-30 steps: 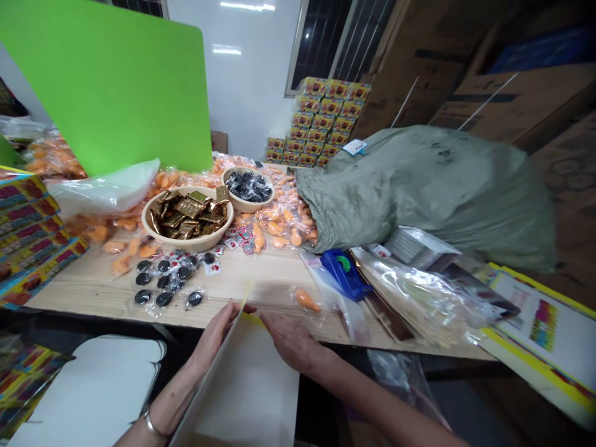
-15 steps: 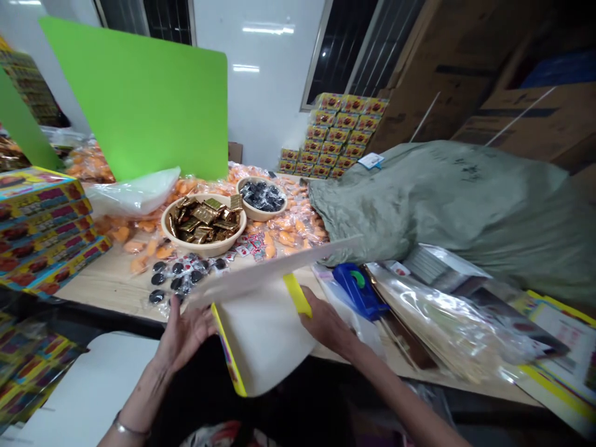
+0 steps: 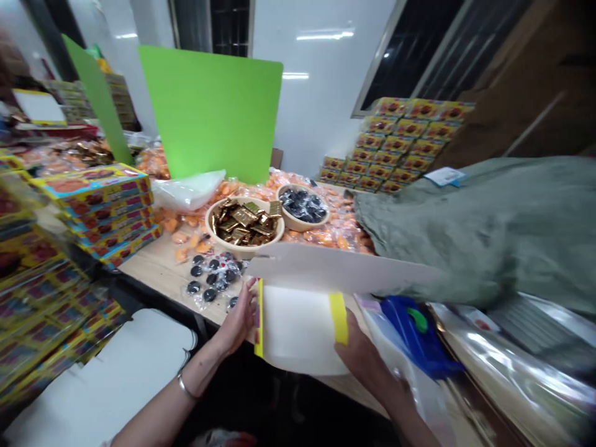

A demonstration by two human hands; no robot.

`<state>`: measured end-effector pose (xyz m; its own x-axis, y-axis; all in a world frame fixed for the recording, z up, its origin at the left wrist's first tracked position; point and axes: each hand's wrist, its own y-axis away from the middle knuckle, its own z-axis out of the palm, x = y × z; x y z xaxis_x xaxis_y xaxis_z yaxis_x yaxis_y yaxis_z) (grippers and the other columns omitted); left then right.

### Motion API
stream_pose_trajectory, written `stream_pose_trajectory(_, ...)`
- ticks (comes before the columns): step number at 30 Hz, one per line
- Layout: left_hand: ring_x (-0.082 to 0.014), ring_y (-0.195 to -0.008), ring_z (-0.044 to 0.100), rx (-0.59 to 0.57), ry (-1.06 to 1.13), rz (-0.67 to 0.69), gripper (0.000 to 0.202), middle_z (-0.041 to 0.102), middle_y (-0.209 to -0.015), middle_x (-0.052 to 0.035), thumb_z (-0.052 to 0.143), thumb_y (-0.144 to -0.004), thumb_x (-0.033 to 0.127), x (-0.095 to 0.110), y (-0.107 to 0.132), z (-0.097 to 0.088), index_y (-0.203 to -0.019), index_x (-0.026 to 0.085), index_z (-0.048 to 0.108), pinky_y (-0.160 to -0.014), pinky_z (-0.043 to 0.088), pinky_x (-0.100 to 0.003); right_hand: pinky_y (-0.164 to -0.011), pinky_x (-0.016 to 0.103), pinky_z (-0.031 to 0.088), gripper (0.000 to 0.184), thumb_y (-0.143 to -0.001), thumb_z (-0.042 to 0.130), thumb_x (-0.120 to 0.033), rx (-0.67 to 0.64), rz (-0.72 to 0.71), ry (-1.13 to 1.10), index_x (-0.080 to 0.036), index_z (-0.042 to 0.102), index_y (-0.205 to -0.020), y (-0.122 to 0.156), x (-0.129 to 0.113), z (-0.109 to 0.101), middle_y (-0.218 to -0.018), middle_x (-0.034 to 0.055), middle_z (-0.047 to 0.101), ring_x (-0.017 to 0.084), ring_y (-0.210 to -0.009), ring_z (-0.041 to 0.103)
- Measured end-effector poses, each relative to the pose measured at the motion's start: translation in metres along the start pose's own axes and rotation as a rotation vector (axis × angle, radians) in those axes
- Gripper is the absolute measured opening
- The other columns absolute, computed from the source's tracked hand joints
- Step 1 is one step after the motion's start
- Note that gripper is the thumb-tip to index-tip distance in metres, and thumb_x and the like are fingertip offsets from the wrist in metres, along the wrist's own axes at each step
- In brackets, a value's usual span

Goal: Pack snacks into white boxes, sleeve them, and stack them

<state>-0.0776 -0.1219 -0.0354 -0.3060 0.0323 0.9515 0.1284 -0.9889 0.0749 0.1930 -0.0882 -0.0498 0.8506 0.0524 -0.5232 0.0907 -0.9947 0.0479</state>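
Note:
An unfolded cardboard box (image 3: 298, 329), white inside with yellow edges, is held in front of me above the table's front edge. Its long flap (image 3: 335, 267) stands raised on the far side. My left hand (image 3: 239, 316) presses along the box's left side wall, thumb up at the top corner; its fingers are partly hidden behind that wall. On the opposite side, my right hand (image 3: 361, 347) grips the right wall by its yellow strip. Black round pieces in clear wrappers (image 3: 212, 279) lie just beyond my left hand.
Behind the box stand a bowl of gold-wrapped packets (image 3: 244, 251) and a bowl of black wrapped pieces (image 3: 302, 223). Orange packets (image 3: 186, 239) surround them. Printed boxes (image 3: 107, 211) are stacked left. A blue tape dispenser (image 3: 414, 335) and a green sack (image 3: 465, 242) are at right.
The view has swung left, so the table's things appear further right. The box has turned more level and square to me. My left hand has come against its left wall.

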Motion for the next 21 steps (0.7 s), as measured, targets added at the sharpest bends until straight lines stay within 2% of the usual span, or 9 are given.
stream_pose_trajectory(2, -0.0222, -0.095, 0.064, 0.094, -0.354, 0.2, 0.052, 0.064, -0.116, -0.0121, 0.044, -0.091, 0.059, 0.001, -0.016, -0.028, -0.125, 0.021, 0.056, -0.079, 0.054, -0.036, -0.089, 0.033, 0.05, 0.081, -0.068, 0.042, -0.016, -0.067, 0.038, 0.002, -0.011, 0.029, -0.147, 0.0, 0.018, -0.001, -0.12, 0.0153, 0.064, 0.025, -0.104, 0.066)
stream_pose_trajectory(5, -0.0228, -0.089, 0.061, 0.264, -0.827, 0.483, 0.029, 0.067, -0.099, -0.009, 0.058, -0.085, 0.045, 0.007, -0.034, -0.082, -0.098, 0.02, 0.067, -0.085, 0.05, -0.04, -0.093, 0.035, 0.046, 0.07, -0.074, 0.039, -0.023, -0.042, 0.066, 0.056, -0.011, 0.036, -0.143, 0.001, 0.052, 0.001, -0.116, 0.0161, 0.065, 0.027, -0.109, 0.064)
stream_pose_trajectory(7, -0.0259, -0.095, 0.059, 0.319, -0.913, 0.549, 0.022, 0.068, -0.096, -0.0095, 0.058, -0.085, 0.039, 0.011, -0.041, -0.111, -0.09, 0.02, 0.068, -0.094, 0.043, -0.047, -0.095, 0.038, 0.046, 0.066, -0.076, 0.036, -0.028, -0.028, 0.096, 0.104, -0.008, 0.039, -0.14, 0.0, 0.069, 0.002, -0.12, 0.0183, 0.063, 0.029, -0.112, 0.062)
stream_pose_trajectory(9, -0.028, -0.1, 0.058, 0.324, -0.938, 0.565, 0.02, 0.068, -0.098, -0.0106, 0.057, -0.086, 0.036, 0.011, -0.043, -0.124, -0.09, 0.02, 0.069, -0.097, 0.04, -0.05, -0.092, 0.038, 0.047, 0.067, -0.078, 0.031, -0.031, -0.024, 0.139, 0.15, -0.004, 0.039, -0.138, -0.004, 0.076, 0.0, -0.123, 0.0208, 0.061, 0.029, -0.109, 0.063)
stream_pose_trajectory(12, -0.0251, -0.096, 0.06, 0.196, -0.961, 0.59, 0.019, 0.07, -0.094, -0.0086, 0.054, -0.089, 0.033, 0.005, -0.045, -0.111, -0.09, 0.022, 0.07, -0.093, 0.044, -0.045, -0.085, 0.036, 0.05, 0.066, -0.081, 0.026, -0.035, -0.027, 0.211, 0.206, -0.002, 0.041, -0.136, -0.013, 0.071, -0.003, -0.117, 0.0217, 0.064, 0.028, -0.099, 0.067)
stream_pose_trajectory(14, -0.0235, -0.097, 0.059, 0.045, -1.011, 0.619, 0.022, 0.071, -0.098, -0.0083, 0.05, -0.093, 0.028, 0.0, -0.048, -0.088, -0.097, 0.022, 0.07, -0.093, 0.045, -0.041, -0.083, 0.034, 0.051, 0.064, -0.084, 0.024, -0.037, -0.012, 0.232, 0.235, -0.004, 0.044, -0.136, -0.017, 0.064, -0.003, -0.111, 0.0202, 0.067, 0.027, -0.097, 0.068)
stream_pose_trajectory(17, -0.0258, -0.108, 0.054, -0.147, -1.257, 0.598, 0.027, 0.067, -0.115, -0.0116, 0.046, -0.095, 0.021, -0.005, -0.062, -0.051, -0.114, 0.019, 0.065, -0.096, 0.043, -0.043, -0.081, 0.036, 0.051, 0.061, -0.088, 0.024, -0.04, -0.022, 0.21, 0.263, -0.009, 0.047, -0.134, -0.015, 0.058, 0.0, -0.105, 0.0179, 0.069, 0.028, -0.096, 0.069)
stream_pose_trajectory(19, -0.0303, -0.112, 0.052, -0.188, -1.394, 0.53, 0.025, 0.062, -0.121, -0.0158, 0.052, -0.091, 0.02, -0.008, -0.075, -0.033, -0.112, 0.016, 0.065, -0.096, 0.042, -0.048, -0.08, 0.039, 0.051, 0.06, -0.089, 0.025, -0.044, -0.023, 0.193, 0.261, -0.01, 0.051, -0.131, -0.009, 0.056, 0.0, -0.105, 0.0185, 0.07, 0.03, -0.096, 0.068)
stream_pose_trajectory(21, -0.0334, -0.108, 0.054, -0.195, -1.433, 0.474, 0.017, 0.06, -0.121, -0.0202, 0.058, -0.088, 0.019, -0.012, -0.086, -0.023, -0.1, 0.013, 0.068, -0.093, 0.042, -0.051, -0.081, 0.041, 0.051, 0.059, -0.088, 0.029, -0.049, 0.012, 0.175, 0.245, -0.012, 0.056, -0.125, -0.001, 0.056, -0.001, -0.106, 0.0184, 0.07, 0.03, -0.096, 0.068)
